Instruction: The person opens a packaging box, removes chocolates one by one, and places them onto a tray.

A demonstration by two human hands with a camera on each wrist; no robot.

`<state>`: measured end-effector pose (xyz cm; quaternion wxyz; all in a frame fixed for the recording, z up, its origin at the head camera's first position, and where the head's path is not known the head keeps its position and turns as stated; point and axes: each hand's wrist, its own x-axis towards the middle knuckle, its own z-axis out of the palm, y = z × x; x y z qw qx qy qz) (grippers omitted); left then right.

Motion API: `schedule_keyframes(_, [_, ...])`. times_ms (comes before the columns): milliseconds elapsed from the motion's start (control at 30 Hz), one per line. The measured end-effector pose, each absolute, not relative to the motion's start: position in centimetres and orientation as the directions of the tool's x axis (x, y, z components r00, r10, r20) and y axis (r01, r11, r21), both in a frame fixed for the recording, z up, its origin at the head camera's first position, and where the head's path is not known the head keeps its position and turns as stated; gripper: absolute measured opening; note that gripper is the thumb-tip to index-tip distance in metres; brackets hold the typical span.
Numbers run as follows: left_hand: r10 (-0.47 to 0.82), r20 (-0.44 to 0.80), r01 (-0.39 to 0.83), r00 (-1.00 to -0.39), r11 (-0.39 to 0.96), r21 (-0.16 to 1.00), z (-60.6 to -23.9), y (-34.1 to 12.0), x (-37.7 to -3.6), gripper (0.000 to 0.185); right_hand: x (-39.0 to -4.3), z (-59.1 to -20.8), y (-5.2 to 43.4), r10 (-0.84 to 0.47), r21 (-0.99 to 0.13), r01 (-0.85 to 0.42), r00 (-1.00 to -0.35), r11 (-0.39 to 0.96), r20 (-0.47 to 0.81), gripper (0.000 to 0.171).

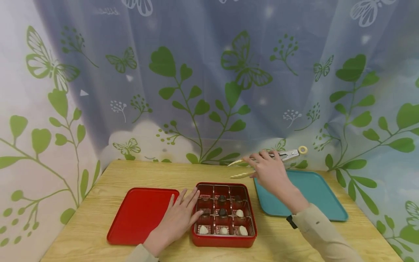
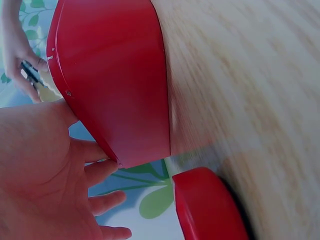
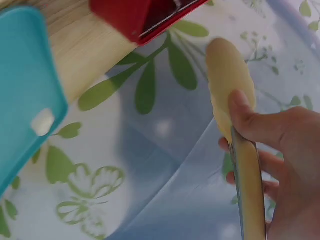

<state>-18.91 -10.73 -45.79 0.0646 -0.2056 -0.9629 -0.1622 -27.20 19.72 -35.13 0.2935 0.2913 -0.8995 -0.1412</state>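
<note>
Near the front edge of the wooden table [image 1: 137, 174], between a red lid [image 1: 140, 214] on the left and a teal tray [image 1: 314, 189] on the right, sits the red compartment box [image 1: 224, 240], a three-by-three grid with its lid off. As far as the head view shows, the near row holds three pale chocolates [image 1: 223, 230], the middle row has dark chocolates [image 1: 223, 212] in its left and centre cells and a pale one on the right, and the far row has dark pieces in the centre and right cells, while the far-left cell looks bare. The teal tray carries nothing that can be seen, so no piece appears to have left the box yet, and any moving of chocolates looks wholly ahead. The left hand [image 1: 178, 218] lies flat with fingers straight and spread, its fingertips against the box's left wall and its palm over the lid's right edge, steadying the box. The right hand [image 1: 268, 169] is raised above the far side of the table, over the teal tray's far-left corner, its fingers and thumb curled round a pair of cream tongs [image 1: 243, 174] whose tips stand apart and point left, holding nothing. Behind the table hangs a leaf-and-butterfly curtain [image 1: 209, 72].
</note>
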Motion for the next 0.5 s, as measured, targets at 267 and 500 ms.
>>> schedule_keyframes(267, [0.374,0.188,0.416,-0.908,0.861,0.293,-45.8,-10.7,-19.0,0.065,-26.7,-35.2,16.6,-0.747,0.552,-0.527,-0.586,0.646,0.315,0.06])
schedule_keyframes(500, [0.37,0.203,0.417,-0.907,0.861,0.291,-45.9,-10.7,-19.1,0.065,-26.1,-34.8,13.9,-0.8,0.669,-0.509,-0.555,0.542,0.226,0.046])
